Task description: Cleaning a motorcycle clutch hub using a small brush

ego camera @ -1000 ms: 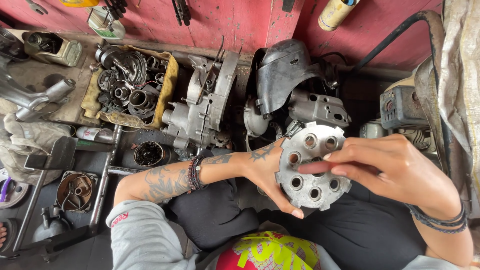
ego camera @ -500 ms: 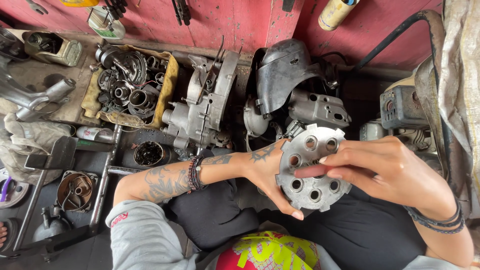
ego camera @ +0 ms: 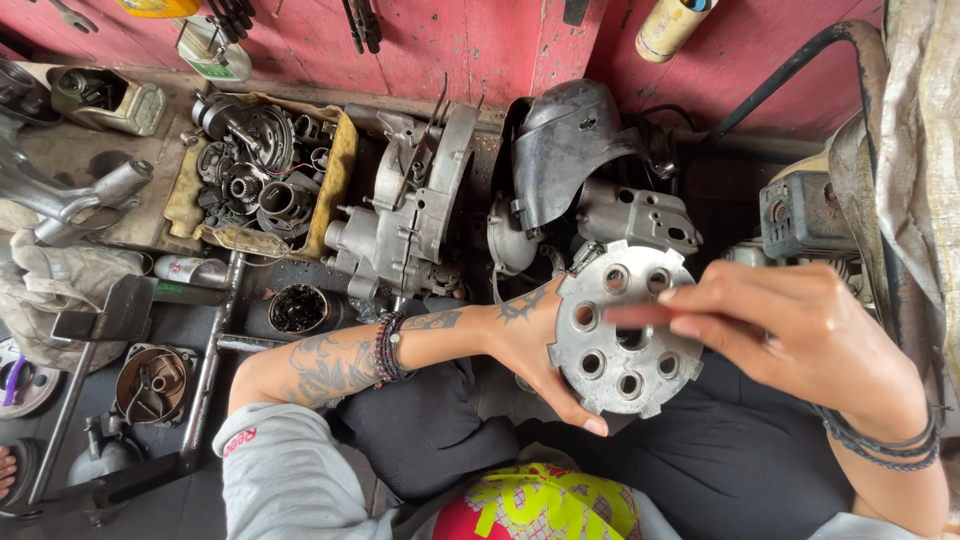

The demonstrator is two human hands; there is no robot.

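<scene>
the disc (ego camera: 622, 335), a round grey metal plate with a ring of holes, is held up over the person's lap, face toward the camera. the left hand (ego camera: 530, 340) grips its left edge, thumb curled under the lower rim, so that hand is clasped on the disc. the right hand (ego camera: 790, 335) reaches across from the right of the disc, fingers pinched on a thin reddish stick (ego camera: 640, 313) whose tip lies over the holes near the middle; the stick is blurred, so what kind of tool it is cannot be told.

to do this well, the left hand should keep the disc flat and steady by its rim, clear of the holes, while the right hand works the tip with light pressure, hole by hole, turning the disc rather than the wrist.

just above the disc sits a grey engine block (ego camera: 640, 215) under a dark curved cover (ego camera: 570, 150). left of the disc stands a crankcase (ego camera: 405, 215), and further left a tray (ego camera: 335, 180) of gears and small parts. a small round tin (ego camera: 298, 308) lies below the tray.
</scene>
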